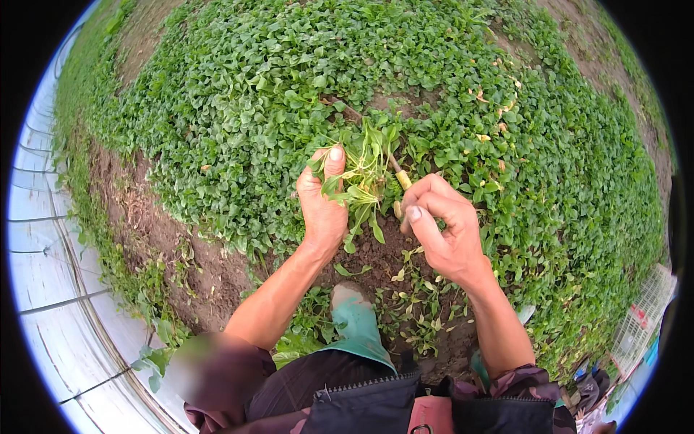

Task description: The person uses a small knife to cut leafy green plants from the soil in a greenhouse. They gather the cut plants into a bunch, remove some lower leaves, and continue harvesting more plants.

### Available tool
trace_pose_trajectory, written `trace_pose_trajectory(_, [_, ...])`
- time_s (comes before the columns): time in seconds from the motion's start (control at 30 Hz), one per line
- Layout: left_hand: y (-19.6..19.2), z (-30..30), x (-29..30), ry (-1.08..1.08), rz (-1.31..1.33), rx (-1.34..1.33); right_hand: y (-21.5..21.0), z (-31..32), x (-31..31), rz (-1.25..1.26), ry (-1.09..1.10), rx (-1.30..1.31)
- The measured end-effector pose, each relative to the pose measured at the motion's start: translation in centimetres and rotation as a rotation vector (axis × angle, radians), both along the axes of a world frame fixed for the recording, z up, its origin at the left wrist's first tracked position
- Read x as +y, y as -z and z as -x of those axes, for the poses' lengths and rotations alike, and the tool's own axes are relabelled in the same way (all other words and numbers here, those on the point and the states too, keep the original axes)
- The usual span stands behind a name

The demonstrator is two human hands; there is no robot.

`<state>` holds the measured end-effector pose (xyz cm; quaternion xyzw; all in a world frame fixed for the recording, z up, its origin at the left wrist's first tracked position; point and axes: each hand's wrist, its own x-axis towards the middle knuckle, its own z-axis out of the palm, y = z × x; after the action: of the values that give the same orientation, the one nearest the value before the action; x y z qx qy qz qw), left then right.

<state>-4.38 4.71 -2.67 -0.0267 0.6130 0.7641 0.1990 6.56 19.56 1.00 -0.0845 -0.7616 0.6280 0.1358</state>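
Bed of low, broad-leaved green plants: covers most of the ground, far side to right. Translucent white sheeting, crossed by dark lines, runs along the left edge. A strip of bare brown soil lies between sheeting and bed; more disturbed soil shows directly in front of the person.

The person wears a dark jacket with a zip, camouflage-patterned sleeves pushed back from the forearms, and green rubber boots; one boot stands on the soil at near centre, its toe muddy. A white lattice-sided plastic crate sits at the near right, beyond the edge of the bed.

Left hand: closed around a bunch of leafy plants, thumb upright along its left side. Right hand: fingers curled about the handle of a hand tool, thumb bent toward the left. The tool has a yellow collar and a slim shank pointing to the far left; its working end is hidden by leaves and cannot be identified.

Bunch of plants: held between the two hands, above the worked soil, pale stems exposed. Loose plant scraps lie on the soil right of the boot. Smallest noted: yellowed leaves scattered on the bed, far right.
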Motion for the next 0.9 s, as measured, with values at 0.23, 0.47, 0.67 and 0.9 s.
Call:
trace_pose_trajectory(0.23, [-1.0, -0.8, 0.0, 0.042, 0.028, 0.34, -1.1, 1.5, -1.3, 0.249, 0.014, -0.342])
trace_pose_trajectory(0.47, [-1.1, -1.3, 0.3, 0.052, 0.109, 0.426, 0.8, 1.6, -2.1, 0.531, 0.105, -0.323])
trace_pose_trajectory(0.67, [-1.0, -1.0, 0.4, 0.025, 0.018, 0.282, 0.2, 1.3, -1.7, 0.966, 0.084, -0.299])
trace_pose_trajectory(0.9, [-0.7, -0.3, 0.5, -0.04, 0.017, 0.22, 1.5, -1.6, 1.1, 1.022, -0.186, -0.211])
